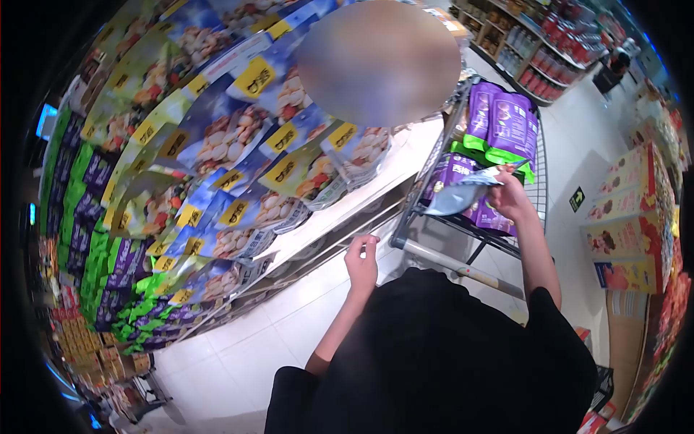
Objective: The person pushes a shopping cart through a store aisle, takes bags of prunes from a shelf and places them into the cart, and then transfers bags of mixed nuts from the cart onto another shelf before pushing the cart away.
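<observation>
My right hand grips the edge of a blue-grey bag, held over the rear part of a shopping cart. Beneath and beyond it, several purple bags with green bottoms lie in the cart. My left hand is raised beside the cart handle, left of it, fingers curled with the thumb near the index finger. Whether anything small is between those fingers is hidden. Blue and olive bags printed with nuts stand in rows on the shelf to the left.
The shelf's pale front edge runs diagonally beside the cart. Purple and green bags fill its far left. Printed cartons stand on the right. Drink shelves are at the back, with a person near them.
</observation>
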`<state>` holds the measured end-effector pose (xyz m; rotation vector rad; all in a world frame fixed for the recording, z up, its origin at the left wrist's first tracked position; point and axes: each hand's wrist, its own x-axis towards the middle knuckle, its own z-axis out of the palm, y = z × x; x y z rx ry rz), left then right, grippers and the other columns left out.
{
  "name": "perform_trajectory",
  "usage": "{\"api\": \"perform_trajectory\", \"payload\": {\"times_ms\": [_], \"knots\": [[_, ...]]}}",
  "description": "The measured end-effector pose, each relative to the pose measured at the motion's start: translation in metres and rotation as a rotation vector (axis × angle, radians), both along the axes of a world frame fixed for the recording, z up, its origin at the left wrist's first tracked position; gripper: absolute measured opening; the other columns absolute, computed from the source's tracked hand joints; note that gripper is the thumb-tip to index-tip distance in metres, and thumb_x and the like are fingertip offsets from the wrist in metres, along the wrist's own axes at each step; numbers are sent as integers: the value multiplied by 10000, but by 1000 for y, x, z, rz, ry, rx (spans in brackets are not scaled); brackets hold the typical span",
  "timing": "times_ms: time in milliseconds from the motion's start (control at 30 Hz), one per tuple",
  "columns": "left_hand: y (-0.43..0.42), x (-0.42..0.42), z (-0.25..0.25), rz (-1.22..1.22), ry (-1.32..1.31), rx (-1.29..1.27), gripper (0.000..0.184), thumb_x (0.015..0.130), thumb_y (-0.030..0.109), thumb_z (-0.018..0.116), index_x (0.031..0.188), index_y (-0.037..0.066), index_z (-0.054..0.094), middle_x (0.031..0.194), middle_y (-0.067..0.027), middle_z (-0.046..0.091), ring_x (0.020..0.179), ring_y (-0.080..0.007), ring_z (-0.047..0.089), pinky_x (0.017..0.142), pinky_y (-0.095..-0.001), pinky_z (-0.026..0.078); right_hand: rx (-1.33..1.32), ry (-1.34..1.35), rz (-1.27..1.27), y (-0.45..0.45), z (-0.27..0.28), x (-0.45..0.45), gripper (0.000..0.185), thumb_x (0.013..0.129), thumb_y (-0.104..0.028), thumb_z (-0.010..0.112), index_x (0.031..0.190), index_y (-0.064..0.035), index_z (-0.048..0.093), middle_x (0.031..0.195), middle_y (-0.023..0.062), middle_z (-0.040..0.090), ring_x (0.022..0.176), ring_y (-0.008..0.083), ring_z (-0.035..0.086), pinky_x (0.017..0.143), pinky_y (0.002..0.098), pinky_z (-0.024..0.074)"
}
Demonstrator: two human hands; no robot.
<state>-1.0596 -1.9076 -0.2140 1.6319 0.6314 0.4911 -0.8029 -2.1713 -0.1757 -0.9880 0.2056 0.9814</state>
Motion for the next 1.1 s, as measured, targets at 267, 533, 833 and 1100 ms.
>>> {"api": "perform_trajectory", "payload": {"times_ms": [267,533,833,1100], "knots": [[43,-37,15,-307,113,-718,310,905,254,462,997,-21,570,781,-55,608,516,-61,457,499,-197,387,36,-402,210,76,118,-89,713,540,-96,609,1217,7,412,1024,154,567,841,253,605,744,325,498],[95,-94,16,-355,-219,-1179,337,865,189,514,1124,-18,456,1005,-116,572,502,-123,552,436,-212,456,-566,-1785,1451,221,173,-132,197,676,-212,617,729,-25,586,705,148,595,651,323,581,582,387,454],[182,-94,-29,288,-168,-426,551,794,125,643,1235,0,337,1143,-122,490,949,-204,553,795,-291,464,-523,-1881,630,311,18,-141,123,738,-117,557,818,-23,559,759,177,596,732,355,574,638,431,460],[155,-81,-25,686,-119,-319,685,812,133,625,1327,-26,201,1360,-202,230,1158,-263,422,954,-306,349,-502,-1241,596,342,-52,-184,253,790,-178,576,908,45,578,771,244,588,799,397,572,705,414,451]]}}
